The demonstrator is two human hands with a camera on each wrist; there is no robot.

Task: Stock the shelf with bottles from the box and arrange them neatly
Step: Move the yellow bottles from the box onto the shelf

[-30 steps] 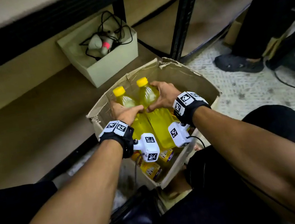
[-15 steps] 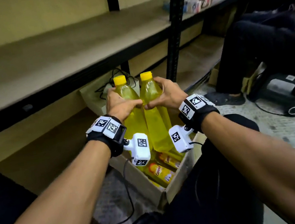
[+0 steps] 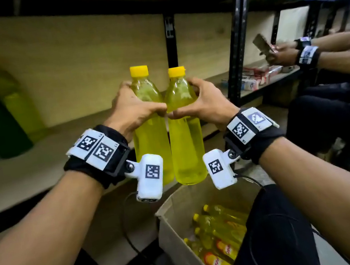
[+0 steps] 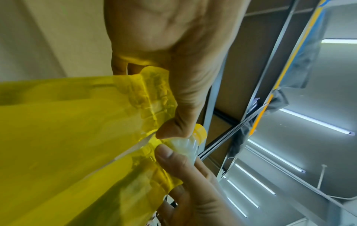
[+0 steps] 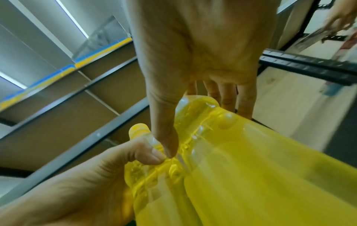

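Each full of yellow liquid and likely heavy and slick, the left bottle [image 3: 148,123] and right bottle [image 3: 183,126] hang upright above the box [image 3: 176,229] before the shelf [image 3: 36,169], left hand [image 3: 135,109] and right hand [image 3: 206,101] curled round their shoulders, sensibly.

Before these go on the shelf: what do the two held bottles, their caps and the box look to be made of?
Left bottle and right bottle: probably clear glossy plastic; the yellow liquid shows through and moulded ridges catch the light. Caps: opaque yellow, likely plastic. Box: brown, matte, with a raw-looking edge, so apparently cardboard. Shelf: pale matte board, perhaps wood or fibreboard.
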